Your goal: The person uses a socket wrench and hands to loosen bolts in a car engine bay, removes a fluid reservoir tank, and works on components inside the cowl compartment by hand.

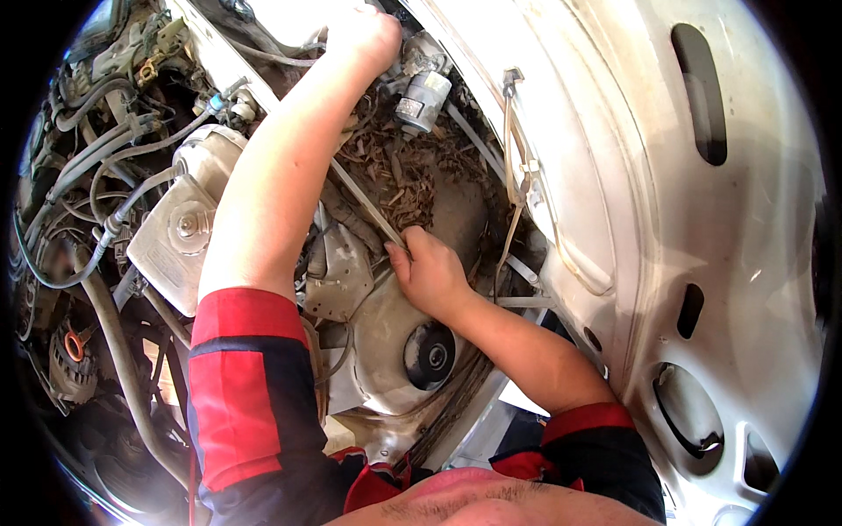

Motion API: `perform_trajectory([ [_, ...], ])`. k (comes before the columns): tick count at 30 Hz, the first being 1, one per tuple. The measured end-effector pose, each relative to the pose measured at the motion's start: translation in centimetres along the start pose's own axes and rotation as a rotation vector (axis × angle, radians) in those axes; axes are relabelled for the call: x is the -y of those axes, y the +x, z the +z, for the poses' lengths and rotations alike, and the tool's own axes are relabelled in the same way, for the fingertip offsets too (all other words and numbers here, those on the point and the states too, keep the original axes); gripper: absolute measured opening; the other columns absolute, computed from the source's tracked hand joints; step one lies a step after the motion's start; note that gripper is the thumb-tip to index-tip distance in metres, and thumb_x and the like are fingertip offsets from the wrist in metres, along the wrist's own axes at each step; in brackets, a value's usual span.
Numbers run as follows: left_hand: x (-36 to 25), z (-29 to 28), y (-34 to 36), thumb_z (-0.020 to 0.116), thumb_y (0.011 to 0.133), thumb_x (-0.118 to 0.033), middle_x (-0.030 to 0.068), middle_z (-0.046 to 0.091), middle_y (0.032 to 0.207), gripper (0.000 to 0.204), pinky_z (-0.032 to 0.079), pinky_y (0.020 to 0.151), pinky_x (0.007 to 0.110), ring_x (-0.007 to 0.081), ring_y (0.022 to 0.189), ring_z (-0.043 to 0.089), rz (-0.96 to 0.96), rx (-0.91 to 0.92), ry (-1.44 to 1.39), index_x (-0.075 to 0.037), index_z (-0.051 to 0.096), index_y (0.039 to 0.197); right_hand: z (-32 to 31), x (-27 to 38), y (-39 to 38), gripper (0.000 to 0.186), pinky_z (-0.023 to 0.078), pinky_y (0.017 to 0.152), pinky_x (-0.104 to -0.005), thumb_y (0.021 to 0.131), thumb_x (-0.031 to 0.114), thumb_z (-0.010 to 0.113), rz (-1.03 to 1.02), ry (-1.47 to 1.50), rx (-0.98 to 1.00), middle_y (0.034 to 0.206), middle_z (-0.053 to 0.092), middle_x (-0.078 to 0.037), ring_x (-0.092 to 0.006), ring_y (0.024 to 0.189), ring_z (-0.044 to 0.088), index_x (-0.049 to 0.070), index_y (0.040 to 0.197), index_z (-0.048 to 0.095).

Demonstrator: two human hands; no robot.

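Note:
I am leaning over a car's engine bay. My left hand (pixel 368 35) reaches far up to the back of the bay, closed around something next to a small grey cylindrical part (pixel 424 89); what it grips is hidden by the fingers. My right hand (pixel 430 272) rests lower, on the white strut tower (pixel 377 342), its fingers pinched on a thin grey metal line (pixel 368 206) that runs diagonally across the bay. Both sleeves are red and dark blue.
Dry leaves and debris (pixel 403 171) lie behind the strut tower. A white fluid reservoir (pixel 180 223) and several hoses (pixel 96 158) fill the left side. The raised white hood's underside (pixel 684 219) spans the right. A black round strut cap (pixel 430 355) sits below my right hand.

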State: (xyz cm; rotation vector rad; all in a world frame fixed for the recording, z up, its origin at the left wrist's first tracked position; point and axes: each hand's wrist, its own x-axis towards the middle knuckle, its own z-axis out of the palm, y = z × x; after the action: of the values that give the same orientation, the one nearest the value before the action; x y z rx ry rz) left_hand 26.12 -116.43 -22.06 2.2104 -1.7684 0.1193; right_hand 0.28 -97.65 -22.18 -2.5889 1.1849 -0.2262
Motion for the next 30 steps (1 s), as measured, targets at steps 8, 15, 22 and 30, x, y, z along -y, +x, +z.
perform_trajectory([
  [8,-0.6,2.8,1.8,0.052,0.089,-0.012,0.0200,0.071,0.099,0.024,0.054,0.087,0.042,0.0348,0.094,0.070,0.052,0.101,-0.369,-0.004,0.075,0.093,0.3,0.0,-0.1,0.025,0.049,0.062,-0.0517,0.093,0.020,0.065,-0.038,0.002,-0.006,0.076,0.061,-0.023,-0.0454,0.070,0.060,0.001,0.086,0.050],
  [15,-1.0,1.5,2.3,0.060,0.085,-0.020,0.0177,0.070,0.113,0.030,0.052,0.094,0.042,0.0344,0.109,0.067,-0.062,0.194,-0.576,-0.009,0.074,0.109,0.1,-0.1,0.0,0.026,0.049,0.061,-0.0512,0.092,0.020,0.066,-0.043,-0.009,-0.031,0.075,0.061,-0.022,-0.0449,0.070,0.060,0.002,0.085,0.049],
  [22,-1.0,-0.8,0.8,0.063,0.084,-0.020,0.0129,0.071,0.115,0.028,0.054,0.091,0.041,0.0291,0.108,0.068,0.027,0.296,-0.311,-0.012,0.076,0.109,0.0,-0.2,0.0,0.025,0.049,0.062,-0.0516,0.093,0.021,0.065,-0.010,-0.025,-0.022,0.076,0.061,-0.022,-0.0446,0.071,0.060,0.002,0.086,0.050],
  [30,-0.5,-1.9,-1.2,0.060,0.090,-0.016,0.0132,0.073,0.109,0.032,0.058,0.083,0.038,0.0266,0.100,0.072,-0.050,0.114,-0.154,-0.002,0.067,0.117,0.2,-0.1,0.1,0.026,0.049,0.064,-0.0516,0.093,0.022,0.065,0.004,-0.007,0.010,0.077,0.061,-0.022,-0.0452,0.073,0.061,0.002,0.086,0.050],
])
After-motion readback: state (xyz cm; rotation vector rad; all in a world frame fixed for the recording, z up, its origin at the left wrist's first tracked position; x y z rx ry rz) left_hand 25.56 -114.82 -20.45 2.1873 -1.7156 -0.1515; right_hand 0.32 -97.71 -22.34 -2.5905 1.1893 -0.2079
